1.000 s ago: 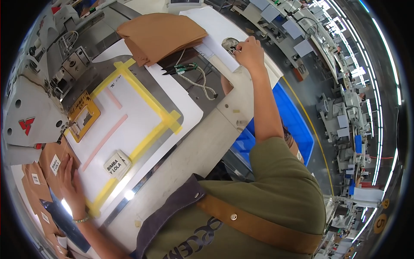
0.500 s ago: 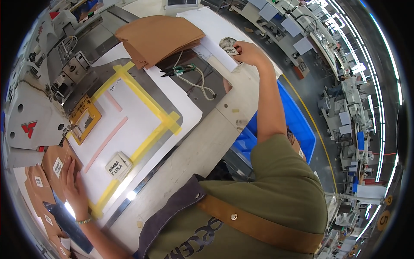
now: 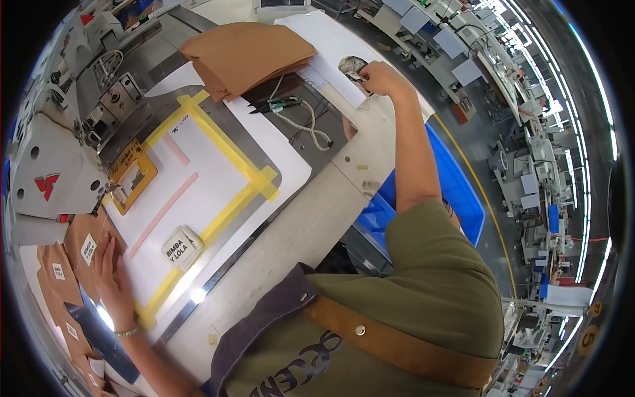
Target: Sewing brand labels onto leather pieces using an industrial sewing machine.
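Observation:
My left hand (image 3: 114, 291) lies with fingers stretched out on a brown fabric piece (image 3: 78, 228) that bears a white label, beside the sewing machine (image 3: 63, 175). At the far right of the table, my right hand (image 3: 383, 79) is closed, with thumb and fingers pinching a small white label (image 3: 356, 77). Just beyond it sits a rounded grey thing (image 3: 350, 64) whose kind I cannot make out. A small stack of white labels (image 3: 182, 248) rests on the white sheet (image 3: 192, 165), which is edged with yellow tape. A yellow clamp frame (image 3: 137, 177) lies by the machine head.
A stack of brown pieces (image 3: 248, 56) stands at the back. Green-handled thread snips (image 3: 281, 104) with a cord lie in front of it. More labelled brown pieces (image 3: 56, 268) overlap at the left. A blue bin (image 3: 456, 178) is below the table's right edge.
The label in my right hand has tilted, so its printed face no longer shows plainly. My left hand has stayed on the brown piece. The view has shifted slightly.

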